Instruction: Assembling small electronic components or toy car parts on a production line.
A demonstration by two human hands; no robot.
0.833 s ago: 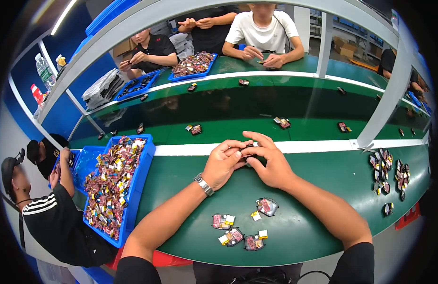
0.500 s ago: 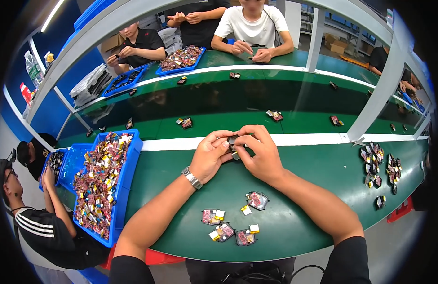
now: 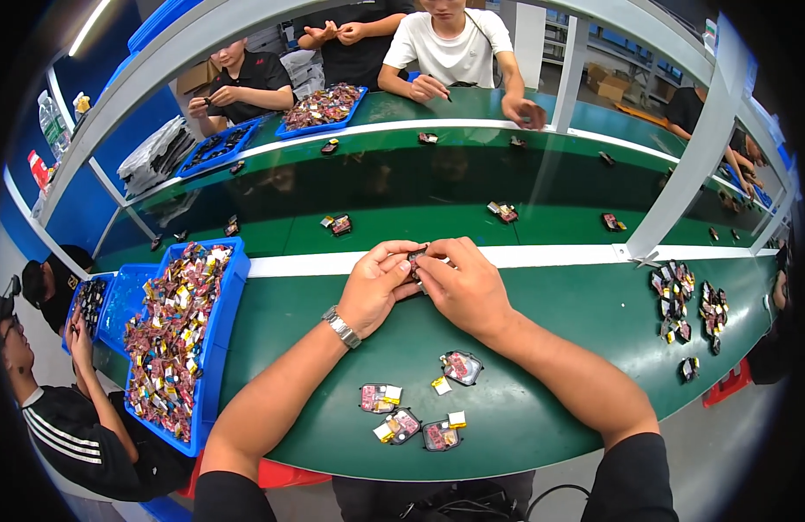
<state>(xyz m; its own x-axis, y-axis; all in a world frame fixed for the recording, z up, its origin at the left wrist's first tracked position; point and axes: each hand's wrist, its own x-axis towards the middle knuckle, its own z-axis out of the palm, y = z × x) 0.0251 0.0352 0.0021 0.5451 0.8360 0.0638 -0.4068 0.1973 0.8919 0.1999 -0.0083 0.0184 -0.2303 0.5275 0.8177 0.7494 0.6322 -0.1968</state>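
Observation:
Both my hands meet over the near edge of the white rail, fingers closed around a small dark electronic unit (image 3: pixel 415 259). My left hand (image 3: pixel 376 289), with a metal watch (image 3: pixel 340 327) on its wrist, grips the unit's left side between thumb and fingers. From the right, the bent fingers of my right hand (image 3: pixel 465 289) press against it and hide much of it. Below them on the green table lie several clear-and-black casings with red circuit boards and silver-yellow battery pouches, among them one casing (image 3: pixel 462 367) set apart and another casing (image 3: pixel 380 398) at the left.
A blue bin (image 3: pixel 235 287) heaped with circuit boards and batteries stands at my left. Clusters of assembled units (image 3: pixel 672 300) lie at the right. Beyond the white rail (image 3: pixel 550 257) a green belt (image 3: pixel 402 233) carries scattered units. A grey metal post (image 3: pixel 689 165) rises at right; co-workers sit opposite and at left.
My right fingers have drawn in lower over the unit, while both hands stay together. Across the belt, the person in white has moved one hand rightward, away from the other. The view has shifted slightly.

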